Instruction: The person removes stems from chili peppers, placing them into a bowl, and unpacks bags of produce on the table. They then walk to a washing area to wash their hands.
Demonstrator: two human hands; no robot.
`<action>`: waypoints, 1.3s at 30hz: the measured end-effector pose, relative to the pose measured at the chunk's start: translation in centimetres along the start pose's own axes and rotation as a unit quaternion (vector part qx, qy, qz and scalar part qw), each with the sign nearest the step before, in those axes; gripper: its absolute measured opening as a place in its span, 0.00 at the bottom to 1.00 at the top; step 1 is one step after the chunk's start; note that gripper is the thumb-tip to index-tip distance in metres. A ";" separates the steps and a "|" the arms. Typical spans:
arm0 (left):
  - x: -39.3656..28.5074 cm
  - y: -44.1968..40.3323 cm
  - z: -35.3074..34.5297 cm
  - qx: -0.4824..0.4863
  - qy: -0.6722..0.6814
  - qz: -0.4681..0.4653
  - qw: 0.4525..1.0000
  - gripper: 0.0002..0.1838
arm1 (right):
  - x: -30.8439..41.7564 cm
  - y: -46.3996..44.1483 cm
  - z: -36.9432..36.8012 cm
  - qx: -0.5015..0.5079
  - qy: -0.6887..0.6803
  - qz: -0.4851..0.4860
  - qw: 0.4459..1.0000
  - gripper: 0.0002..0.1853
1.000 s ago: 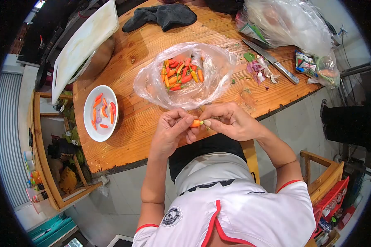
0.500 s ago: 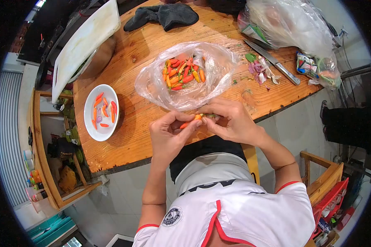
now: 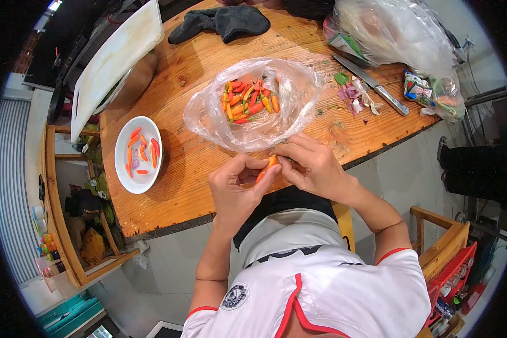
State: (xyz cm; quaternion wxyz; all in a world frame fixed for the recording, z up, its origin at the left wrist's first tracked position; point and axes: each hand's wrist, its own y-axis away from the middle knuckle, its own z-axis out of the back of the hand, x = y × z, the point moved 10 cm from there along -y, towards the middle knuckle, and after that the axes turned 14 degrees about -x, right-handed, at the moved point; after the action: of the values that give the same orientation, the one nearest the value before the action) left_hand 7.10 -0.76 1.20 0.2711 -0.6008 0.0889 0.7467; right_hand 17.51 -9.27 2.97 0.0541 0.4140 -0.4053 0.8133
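An orange-red chili pepper is pinched between the thumb and fingers of my left hand at the table's front edge. My right hand closes its fingertips at the stem end of the same chili, and the stem itself is mostly hidden by them. Just beyond both hands lies an open clear plastic bag with several red and orange chilies inside. To the left is a white bowl holding several stemless chilies and a small purplish shallot piece.
A knife lies at the right beside purple shallot peels. Behind it sits a large plastic bag. Dark cloths lie at the back. A white cutting board rests over a metal pot at the left.
The chili has been turned more upright between the fingers. My left hand has shifted slightly right, and the green stem seen earlier is now covered by my right fingertips.
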 end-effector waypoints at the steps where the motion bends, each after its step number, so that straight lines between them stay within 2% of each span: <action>1: 0.9 0.1 -0.2 0.009 0.050 0.052 0.997 0.07 | 0.2 0.0 0.2 -0.015 0.008 0.023 1.000 0.08; 3: 2.7 0.6 -0.8 0.027 0.148 0.154 0.976 0.07 | -0.3 0.0 0.2 0.004 -0.016 -0.022 1.000 0.09; 4: 3.0 0.6 -0.9 0.037 0.166 0.175 0.970 0.06 | -0.6 0.0 0.2 0.014 -0.028 -0.046 0.998 0.09; 7: 3.5 0.5 -1.2 0.065 0.209 0.222 0.950 0.06 | -1.5 0.2 -0.1 0.045 -0.066 -0.107 0.991 0.08; 10: 3.9 0.5 -1.4 0.079 0.228 0.236 0.941 0.06 | -2.8 1.0 -0.6 0.090 -0.091 -0.211 0.969 0.08; 13: 4.2 0.6 -1.6 0.085 0.233 0.231 0.941 0.06 | -1.9 0.5 -0.4 0.064 -0.126 -0.162 0.977 0.09; 19: 4.7 0.9 -2.1 0.117 0.249 0.255 0.927 0.07 | -2.1 0.4 -0.6 0.103 -0.109 -0.171 0.974 0.09; 27: 5.0 1.3 -2.3 0.129 0.261 0.284 0.914 0.10 | -2.1 0.5 -0.5 0.090 -0.096 -0.152 0.980 0.08; 30: 5.1 1.1 -2.1 0.106 0.245 0.254 0.930 0.10 | -2.0 0.5 -0.5 0.086 -0.096 -0.151 0.980 0.07; 33: 4.9 1.5 -2.3 0.138 0.237 0.269 0.923 0.10 | -2.1 0.7 -0.6 0.101 -0.084 -0.154 0.979 0.06; 36: 4.8 2.0 -2.3 0.172 0.252 0.306 0.902 0.09 | -1.6 0.6 -0.7 0.107 -0.094 -0.140 0.980 0.05; 39: 4.8 3.2 -2.8 0.242 0.293 0.351 0.856 0.09 | -1.1 0.4 -0.4 0.106 -0.097 -0.127 0.981 0.05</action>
State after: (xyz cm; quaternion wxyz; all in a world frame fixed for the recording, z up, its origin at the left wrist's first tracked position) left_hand 7.21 -3.26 -4.65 0.0888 -0.6362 0.5470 0.5368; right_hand 17.79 -9.02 1.84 0.0736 0.5421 -0.2644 0.7942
